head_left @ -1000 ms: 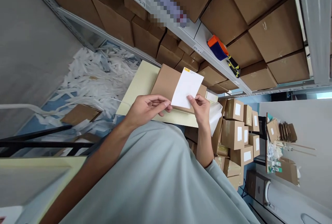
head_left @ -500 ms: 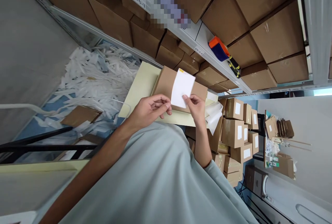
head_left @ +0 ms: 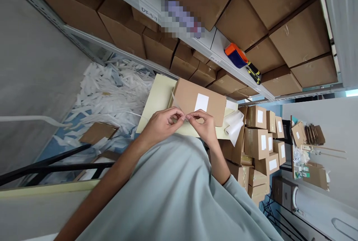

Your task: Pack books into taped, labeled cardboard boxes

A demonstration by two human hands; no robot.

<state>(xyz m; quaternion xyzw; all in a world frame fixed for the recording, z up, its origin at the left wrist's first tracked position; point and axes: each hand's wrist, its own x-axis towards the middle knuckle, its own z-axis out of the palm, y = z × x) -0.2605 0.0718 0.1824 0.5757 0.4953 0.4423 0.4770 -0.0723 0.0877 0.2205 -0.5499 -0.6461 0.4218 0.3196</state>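
Note:
My left hand (head_left: 165, 123) and my right hand (head_left: 203, 124) meet fingertip to fingertip just in front of my body. Both are closed in a pinch at the lower corner of a thin whitish paper sheet (head_left: 176, 101), seen almost edge-on. Behind the fingers lies a brown cardboard box (head_left: 215, 105) with a white label (head_left: 201, 102) on its face. The box rests on a pale yellow board (head_left: 153, 94). At its right end is a curled white sheet (head_left: 234, 124), beside my right hand but apart from it.
Shelves of cardboard boxes (head_left: 243, 19) rise ahead, with an orange and blue tape dispenser (head_left: 236, 54) and a yellow-black cutter (head_left: 254, 74) on one ledge. White paper strips (head_left: 112, 88) heap at the left, near a black metal frame (head_left: 56, 166). Labelled boxes (head_left: 257, 133) are stacked at the right.
The white sheet in my right hand has turned from face-on to nearly edge-on, uncovering the label on the box. My right hand has moved left to meet my left fingertips.

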